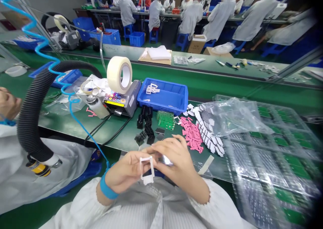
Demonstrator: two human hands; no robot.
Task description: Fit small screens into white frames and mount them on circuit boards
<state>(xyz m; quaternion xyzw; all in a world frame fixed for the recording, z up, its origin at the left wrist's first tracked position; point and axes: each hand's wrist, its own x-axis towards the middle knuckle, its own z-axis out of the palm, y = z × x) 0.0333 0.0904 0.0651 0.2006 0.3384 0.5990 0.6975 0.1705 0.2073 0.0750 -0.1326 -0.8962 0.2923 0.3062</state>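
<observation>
In front of my chest, my left hand, with a blue wrist strap, pinches a small white plastic frame with a rectangular opening. Right beside it, my right hand is curled around a thin, shiny, dark flat piece, whose kind I cannot make out. The fingertips of both hands come close together, and part of the shiny piece is hidden behind them. Just beyond the hands lie black parts, a stack of green circuit boards, pink strips and white pads.
A blue tray holds a few white frames. Left of it, a tape roll rests on a grey dispenser, beside a pump bottle. Plastic trays with boards fill the right. A black hose arches near a co-worker's hand.
</observation>
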